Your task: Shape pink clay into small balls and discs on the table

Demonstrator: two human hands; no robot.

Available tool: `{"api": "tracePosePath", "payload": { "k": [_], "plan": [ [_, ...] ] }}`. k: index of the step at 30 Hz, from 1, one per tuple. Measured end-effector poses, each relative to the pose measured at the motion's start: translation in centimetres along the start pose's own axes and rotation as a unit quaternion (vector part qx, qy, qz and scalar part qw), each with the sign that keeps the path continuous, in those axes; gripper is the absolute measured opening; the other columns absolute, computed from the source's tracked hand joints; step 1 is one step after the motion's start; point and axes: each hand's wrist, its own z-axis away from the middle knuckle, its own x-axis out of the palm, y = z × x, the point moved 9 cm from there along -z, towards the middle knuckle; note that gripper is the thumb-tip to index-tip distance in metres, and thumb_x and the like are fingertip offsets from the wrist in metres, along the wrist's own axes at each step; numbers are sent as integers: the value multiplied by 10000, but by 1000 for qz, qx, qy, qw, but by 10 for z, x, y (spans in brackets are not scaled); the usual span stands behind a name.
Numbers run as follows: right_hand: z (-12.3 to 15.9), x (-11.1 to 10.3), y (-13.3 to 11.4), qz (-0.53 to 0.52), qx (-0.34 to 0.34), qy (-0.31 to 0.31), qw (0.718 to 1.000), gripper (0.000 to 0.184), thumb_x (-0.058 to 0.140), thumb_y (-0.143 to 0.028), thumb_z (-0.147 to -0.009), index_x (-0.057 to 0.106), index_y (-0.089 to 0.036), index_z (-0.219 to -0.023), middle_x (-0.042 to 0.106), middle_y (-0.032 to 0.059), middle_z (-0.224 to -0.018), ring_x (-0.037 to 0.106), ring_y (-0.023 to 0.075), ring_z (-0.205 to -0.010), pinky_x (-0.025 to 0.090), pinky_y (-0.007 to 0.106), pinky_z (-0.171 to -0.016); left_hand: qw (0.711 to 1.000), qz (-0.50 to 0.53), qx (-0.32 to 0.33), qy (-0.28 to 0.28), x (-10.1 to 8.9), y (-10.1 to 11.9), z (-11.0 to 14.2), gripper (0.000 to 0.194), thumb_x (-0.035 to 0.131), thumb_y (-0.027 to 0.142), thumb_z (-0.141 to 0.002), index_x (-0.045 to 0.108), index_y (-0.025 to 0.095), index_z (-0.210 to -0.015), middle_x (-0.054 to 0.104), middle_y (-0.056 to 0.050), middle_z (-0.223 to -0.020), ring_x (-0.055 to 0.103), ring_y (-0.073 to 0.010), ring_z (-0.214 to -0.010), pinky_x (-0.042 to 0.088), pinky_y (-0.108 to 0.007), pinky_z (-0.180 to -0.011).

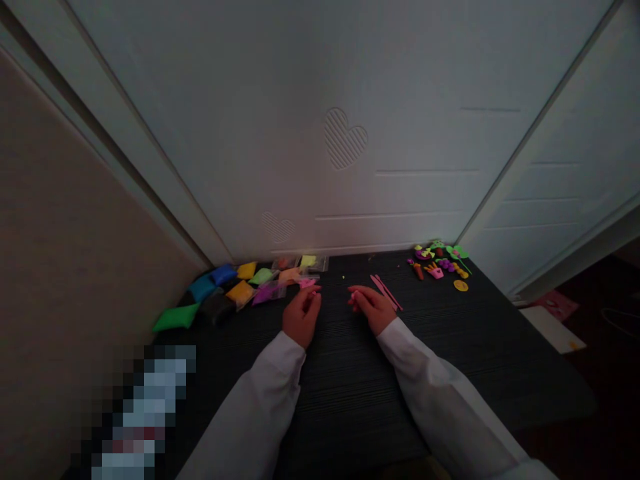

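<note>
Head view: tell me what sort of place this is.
Probably a room in a home, perhaps a craft corner: the heart-patterned white panel, colourful packets and small food-shaped models suggest it.

I can pass between the left hand [302, 319] and right hand [374, 309] over the tabletop [343, 380]. Packets [240, 293] crowd far left, small models [435, 271] far right; pink tools [385, 289] lie just beside the right hand; a white panel [240, 133] bars the far side.
</note>
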Motion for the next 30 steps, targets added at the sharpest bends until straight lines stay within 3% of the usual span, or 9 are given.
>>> {"api": "tracePosePath", "payload": {
  "k": [4, 9, 13, 16, 19, 21, 25, 30],
  "plan": [
    [5, 8, -7, 24, -30, -22, 999, 282, 446, -354, -751, 582, -202, -946, 598, 35, -821, 536, 119, -713, 433, 275, -658, 970, 184, -72, -140, 44, -4, 14, 372, 446, 385, -750, 546, 140, -1012, 601, -55, -832, 530, -100, -615, 437, -241, -590],
    [8, 10, -14, 73, -70, -16, 995, 161, 517, -279, -702, 620, -212, -806, 572, 30, -847, 521, 139, -788, 417, 288, -715, 883, 391, -174, -193, 74, -11, 27, 351, 502, 339, -737, 547, 128, -1014, 569, -115, -1041, 561, -161, -866, 449, -290, -741],
    [12, 9, -17, 113, -78, 7, 991, 242, 521, -264, -695, 558, -217, -930, 569, 21, -810, 520, 134, -724, 417, 292, -681, 837, 465, -216, -190, 76, -11, 29, 328, 533, 297, -726, 567, 90, -979, 579, -145, -1020, 556, -190, -911, 419, -333, -825],
    [17, 8, -29, 201, -132, 38, 970, 301, 514, -254, -701, 493, -208, -998, 577, 28, -822, 523, 147, -757, 416, 313, -716, 818, 490, -239, -183, 75, -12, 31, 311, 584, 242, -690, 580, 87, -960, 580, -141, -1021, 559, -186, -900, 422, -328, -824],
    [23, 14, -41, 269, -204, 40, 940, 183, 485, -222, -716, 525, -202, -893, 578, 40, -847, 514, 158, -811, 417, 323, -739, 810, 504, -250, -164, 73, -14, 30, 321, 634, 178, -640, 590, 103, -949, 612, -107, -949, 572, -163, -846, 429, -308, -810],
    [24, 17, -43, 272, -222, 31, 936, 143, 477, -199, -715, 533, -200, -847, 572, 42, -852, 506, 159, -830, 417, 326, -752, 811, 507, -253, -149, 71, -16, 29, 309, 650, 153, -619, 602, 107, -921, 630, -85, -882, 577, -148, -808, 433, -294, -795],
    [25, 20, -48, 272, -244, 24, 931, 184, 498, -200, -702, 530, -199, -883, 539, 58, -901, 483, 170, -898, 407, 349, -806, 812, 515, -245, -127, 66, -15, 27, 269, 662, 139, -602, 621, 110, -866, 637, -61, -814, 574, -116, -755, 435, -248, -746],
    [28, 26, -49, 289, -253, 3, 923, 292, 460, -188, -732, 507, -192, -1020, 510, 73, -964, 464, 163, -942, 407, 336, -835, 792, 546, -242, -127, 65, -15, 24, 199, 649, 126, -613, 627, 104, -809, 631, -46, -803, 569, -98, -743, 434, -215, -715]
  ]
}}
